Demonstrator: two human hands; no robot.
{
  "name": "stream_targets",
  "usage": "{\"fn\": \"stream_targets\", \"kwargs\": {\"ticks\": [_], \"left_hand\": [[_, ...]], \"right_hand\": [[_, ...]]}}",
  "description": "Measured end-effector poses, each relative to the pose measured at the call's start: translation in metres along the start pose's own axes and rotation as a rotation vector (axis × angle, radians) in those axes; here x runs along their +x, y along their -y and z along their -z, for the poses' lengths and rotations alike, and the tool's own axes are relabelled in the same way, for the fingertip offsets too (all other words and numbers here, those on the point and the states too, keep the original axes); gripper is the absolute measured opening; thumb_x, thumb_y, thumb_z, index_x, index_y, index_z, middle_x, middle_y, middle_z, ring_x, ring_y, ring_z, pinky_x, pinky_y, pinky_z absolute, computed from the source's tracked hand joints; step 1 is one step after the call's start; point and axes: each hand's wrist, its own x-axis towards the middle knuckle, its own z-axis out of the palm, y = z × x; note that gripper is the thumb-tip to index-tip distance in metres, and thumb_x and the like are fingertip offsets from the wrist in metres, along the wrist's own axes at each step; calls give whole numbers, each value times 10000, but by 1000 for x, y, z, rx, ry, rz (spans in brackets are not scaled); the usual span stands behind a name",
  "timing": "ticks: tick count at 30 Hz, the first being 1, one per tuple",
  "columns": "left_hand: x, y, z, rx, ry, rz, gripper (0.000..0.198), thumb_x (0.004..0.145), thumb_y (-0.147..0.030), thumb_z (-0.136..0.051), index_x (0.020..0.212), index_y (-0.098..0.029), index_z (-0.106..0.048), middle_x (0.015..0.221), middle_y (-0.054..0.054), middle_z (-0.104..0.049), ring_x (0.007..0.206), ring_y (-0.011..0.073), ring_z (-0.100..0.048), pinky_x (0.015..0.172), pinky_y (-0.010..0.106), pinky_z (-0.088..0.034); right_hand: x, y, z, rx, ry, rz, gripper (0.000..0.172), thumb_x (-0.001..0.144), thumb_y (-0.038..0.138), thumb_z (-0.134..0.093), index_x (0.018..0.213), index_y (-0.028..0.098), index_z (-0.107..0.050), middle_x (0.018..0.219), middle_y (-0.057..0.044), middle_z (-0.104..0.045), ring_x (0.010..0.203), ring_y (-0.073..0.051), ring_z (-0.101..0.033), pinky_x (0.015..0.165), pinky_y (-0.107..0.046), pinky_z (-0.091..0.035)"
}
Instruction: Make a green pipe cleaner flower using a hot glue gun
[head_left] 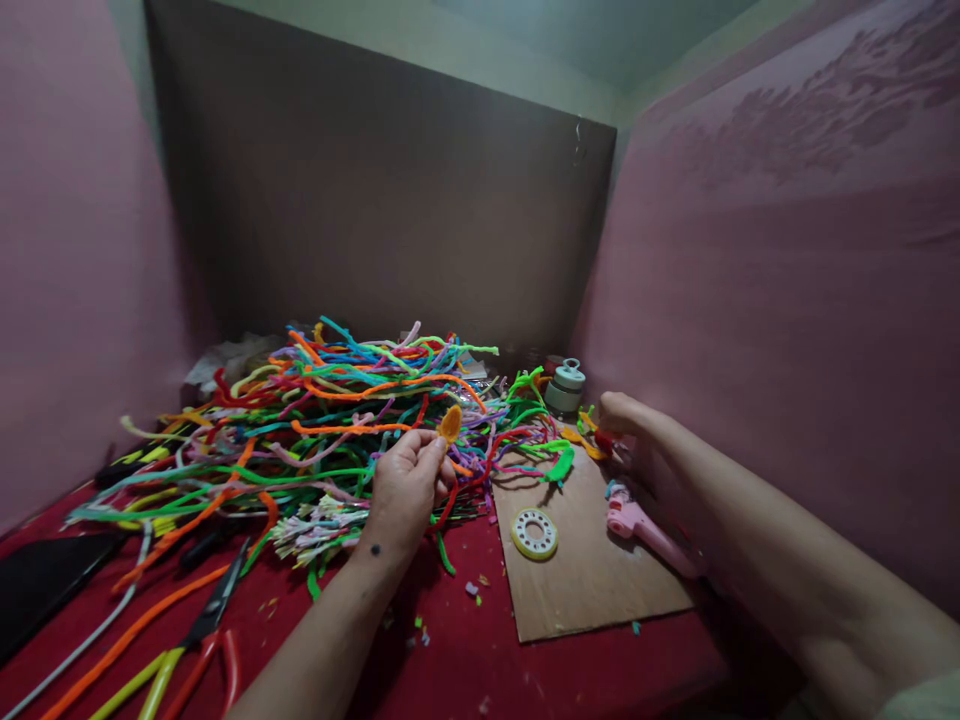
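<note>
Between the thumb and fingers of my left hand (409,482) is a small orange pipe-cleaner petal (450,425), held upright in front of the heap. A big tangle of multicoloured pipe cleaners (337,400) lies behind and to the left of that hand. My right hand (619,412) reaches to the far right, bent downward beside orange pipe-cleaner pieces (581,440) and something red. Its fingers are mostly hidden, so whether it grips anything does not show. A bright green pipe-cleaner piece (559,462) rests on the back of the brown board (577,590).
On the board lie a yellow-rimmed tape roll (534,534) and a pink glue-gun-like tool (637,525). A lidded jar (565,385) stands behind. Pliers (214,610) with red handles and yellow-handled ones lie front left, near a black flat object (52,580). Scraps dot the red cloth (450,650).
</note>
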Motion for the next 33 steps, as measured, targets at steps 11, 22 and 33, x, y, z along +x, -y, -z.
{"fn": "stream_targets", "kwargs": {"ticks": [11,22,33], "left_hand": [[2,2,-1,-46,-14,2,174,696,-328,-567,712,-157,-535,432,-57,-524,324,58,-416,339,153,-306],[-6,-1,-10,-163,112,36,259,669,-379,-616,759,-161,-510,483,-48,-560,363,76,-467,385,187,-362],[-9,0,-10,-105,94,61,191,707,-320,-596,751,-156,-508,505,-40,-579,369,66,-451,366,172,-350]], "right_hand": [[-20,-1,3,518,-404,74,116,675,122,-560,705,120,-672,601,-76,-666,613,-175,-646,543,-214,-437],[-98,79,-28,1507,-363,510,456,624,313,-669,1031,129,-576,693,-29,-669,591,-161,-628,527,-253,-463],[-131,139,-46,1980,7,531,108,554,168,-666,625,155,-586,523,40,-575,421,-72,-464,416,-202,-334]]}}
